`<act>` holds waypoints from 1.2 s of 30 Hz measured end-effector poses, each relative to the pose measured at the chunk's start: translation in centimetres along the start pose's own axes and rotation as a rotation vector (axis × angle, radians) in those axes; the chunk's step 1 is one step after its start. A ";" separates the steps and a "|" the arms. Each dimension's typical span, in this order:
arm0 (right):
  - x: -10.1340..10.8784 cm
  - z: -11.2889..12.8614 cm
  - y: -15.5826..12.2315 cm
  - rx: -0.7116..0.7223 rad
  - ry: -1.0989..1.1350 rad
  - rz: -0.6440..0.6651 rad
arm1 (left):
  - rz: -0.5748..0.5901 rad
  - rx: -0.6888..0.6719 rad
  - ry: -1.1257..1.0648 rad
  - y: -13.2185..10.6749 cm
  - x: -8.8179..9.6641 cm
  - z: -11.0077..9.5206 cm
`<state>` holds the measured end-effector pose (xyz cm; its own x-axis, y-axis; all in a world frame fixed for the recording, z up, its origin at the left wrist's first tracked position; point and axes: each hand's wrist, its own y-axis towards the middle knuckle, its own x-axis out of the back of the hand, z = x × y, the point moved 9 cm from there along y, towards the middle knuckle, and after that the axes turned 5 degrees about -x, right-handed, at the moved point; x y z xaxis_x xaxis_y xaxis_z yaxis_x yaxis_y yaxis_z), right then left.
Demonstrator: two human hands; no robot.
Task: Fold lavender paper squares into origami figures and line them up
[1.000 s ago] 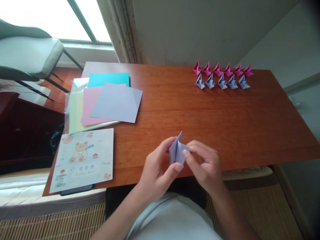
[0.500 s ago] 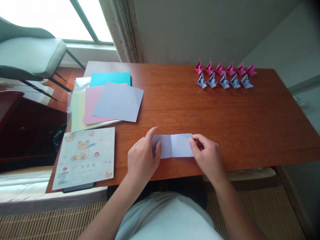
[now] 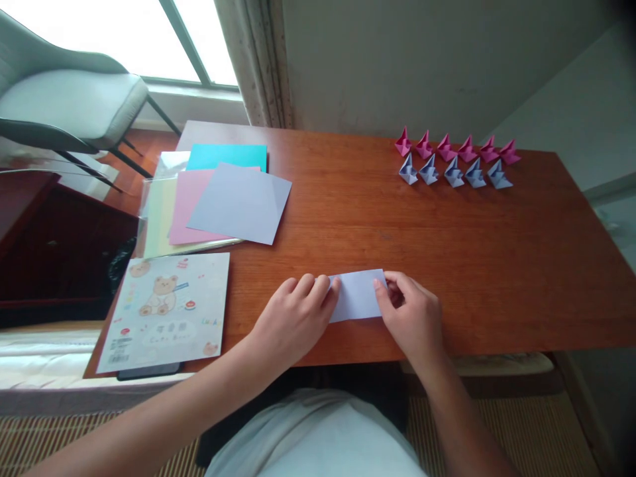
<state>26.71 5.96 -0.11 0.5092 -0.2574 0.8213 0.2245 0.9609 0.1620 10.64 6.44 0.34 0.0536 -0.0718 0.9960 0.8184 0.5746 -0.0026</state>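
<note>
A pale lilac piece of origami paper (image 3: 358,296), folded into a strip, lies at the table's near edge between my hands. Curled over its left part is my left hand (image 3: 298,315), closed, with thumb and fingertips near where the middle crease was; that half of the paper is hidden or folded over, I cannot tell which. My right hand (image 3: 415,315) pinches the right end, thumb on top and fingers behind the edge.
Folded pink paper figures (image 3: 467,150) stand in a row at the back right, with lilac ones (image 3: 454,173) in front. On the left lie coloured sheets, a lilac sheet (image 3: 241,202) uppermost, and a bear-printed pad (image 3: 166,311) over a dark flat object (image 3: 149,372). A chair (image 3: 74,99) stands beyond.
My left hand has turned and moved right along the strip, its raised thumb and fingers now curled down on the paper. My right hand keeps its pinch. The view has shifted slightly.
</note>
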 end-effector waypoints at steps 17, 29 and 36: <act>0.4 1.3 -0.9 0.321 -0.026 -0.054 | 0.075 -0.160 -0.020 0.4 -0.6 -0.1; 0.5 3.8 -4.1 0.816 -0.048 0.065 | 0.059 -0.183 0.024 0.3 -0.8 -0.4; 0.6 4.8 -4.3 0.852 -0.086 0.054 | 0.066 -0.173 0.013 0.5 -0.8 -0.4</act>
<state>22.07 2.18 2.25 0.4291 -0.2337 0.8725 -0.5164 0.7290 0.4492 11.22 6.45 -0.50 0.1169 -0.0500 0.9919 0.8991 0.4295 -0.0844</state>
